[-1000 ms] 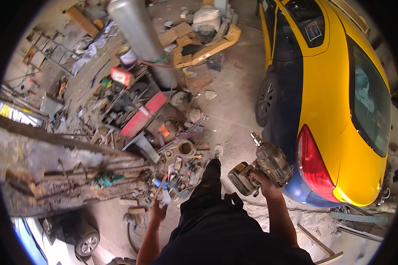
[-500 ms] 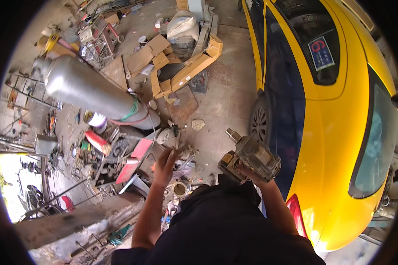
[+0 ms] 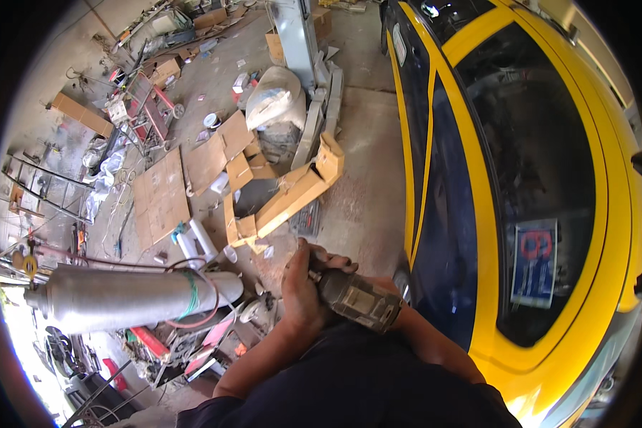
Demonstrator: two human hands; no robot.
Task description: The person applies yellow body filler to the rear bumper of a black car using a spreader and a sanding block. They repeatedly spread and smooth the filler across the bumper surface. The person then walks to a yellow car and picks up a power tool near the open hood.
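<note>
A worn black-and-tan cordless impact wrench (image 3: 360,302) is held close to my body at the lower middle. My left hand (image 3: 303,285) is around its left side, thumb up and fingers curled across its far end. That grip hides the wrench's nose and socket. Most of my right hand (image 3: 386,287) is behind the tool on its right side, closed on it. To the right stands a yellow car with dark blue side panels (image 3: 446,235), a short way from my right forearm.
A big silver gas cylinder (image 3: 135,296) with hoses and green cord lies across the left. Beyond it are flattened cardboard (image 3: 160,192), a long open carton (image 3: 292,203) and a white sack (image 3: 272,100) beside a grey post (image 3: 292,43). Scrap parts litter the floor.
My left hand has come right, from empty to gripping the wrench. The wrench has moved left and turned, its socket now out of sight. The view has shifted forward along the car.
</note>
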